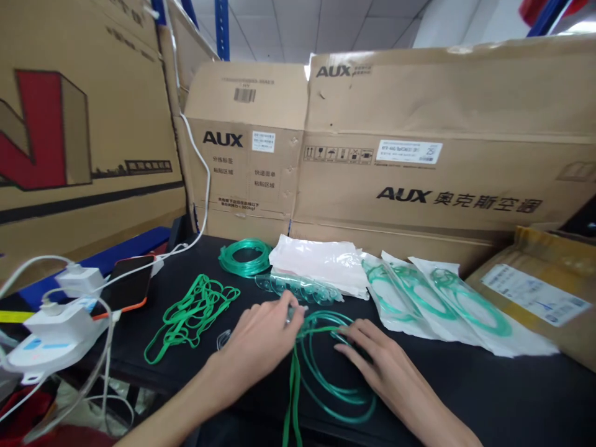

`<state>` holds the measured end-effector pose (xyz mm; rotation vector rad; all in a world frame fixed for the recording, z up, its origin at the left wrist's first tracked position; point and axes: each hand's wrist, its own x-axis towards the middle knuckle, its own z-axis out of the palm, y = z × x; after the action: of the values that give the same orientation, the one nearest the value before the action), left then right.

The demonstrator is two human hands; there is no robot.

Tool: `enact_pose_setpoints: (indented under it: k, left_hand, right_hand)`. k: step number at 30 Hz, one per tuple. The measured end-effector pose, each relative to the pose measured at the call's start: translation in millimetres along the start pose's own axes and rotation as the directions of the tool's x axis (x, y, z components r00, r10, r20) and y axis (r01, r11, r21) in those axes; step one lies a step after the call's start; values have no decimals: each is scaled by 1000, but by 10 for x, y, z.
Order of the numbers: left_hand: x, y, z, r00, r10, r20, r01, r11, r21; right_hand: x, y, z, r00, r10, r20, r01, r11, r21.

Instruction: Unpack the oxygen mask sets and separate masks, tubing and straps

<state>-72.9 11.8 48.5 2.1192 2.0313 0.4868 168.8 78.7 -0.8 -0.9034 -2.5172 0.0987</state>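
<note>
My left hand [261, 338] rests on the black table [488, 385], its fingers pinched on a clear mask piece joined to a green tube coil [335, 385]. My right hand [372, 357] lies flat with fingers stretched over the same coil. A green strap [293, 397] hangs from the coil over the table's front edge. A row of clear plastic masks [298, 287] lies just beyond my hands.
A heap of green elastic straps [190, 313] lies to the left, a second tube coil [244, 256] behind it. Sealed bags with green tubing [437, 298] sit to the right, an empty bag stack [321, 261] at centre. Phone [130, 282], chargers, cardboard boxes [419, 155] surround the table.
</note>
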Motion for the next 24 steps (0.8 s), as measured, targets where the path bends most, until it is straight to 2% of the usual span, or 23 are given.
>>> enact_pose_setpoints:
  k: [4,8,11,13,15,17,19,21,24]
  left_hand:
    - [57,-117,86,997,-68,-47,73,992,105]
    - [84,-105,88,989,-54,-137,72,989,128]
    - [72,-18,57,945,61,-323,-20,991,129]
    - [15,81,66,898,194,-396,-173,981,88]
    - [-79,198,127,884,326,-335,-341,940,16]
    - [-186,303,241,882,424,-207,-441,896,-44]
    - [-277,375,382,871,481,-101,-488,871,-54]
    - [-335,410,511,852,522,-43,-523,852,-30]
    - [-382,403,624,818,575,16,-574,818,-46]
  right_hand:
    - [52,46,-19,999,51,-6,-51,999,2]
    - [84,90,-13,989,145,-18,-145,989,-30]
    - [90,124,-44,983,182,-3,-182,983,-18]
    - [87,145,-91,981,192,-6,-192,981,-1]
    - [65,145,-152,979,201,-23,-201,980,13]
    - [-4,107,-215,979,198,-48,-196,980,35]
    - [-145,33,-263,984,162,-73,-157,985,68]
    - [-355,-54,-288,993,92,-80,-86,993,79]
    - [-709,-148,-282,1000,-16,-20,15,1000,-17]
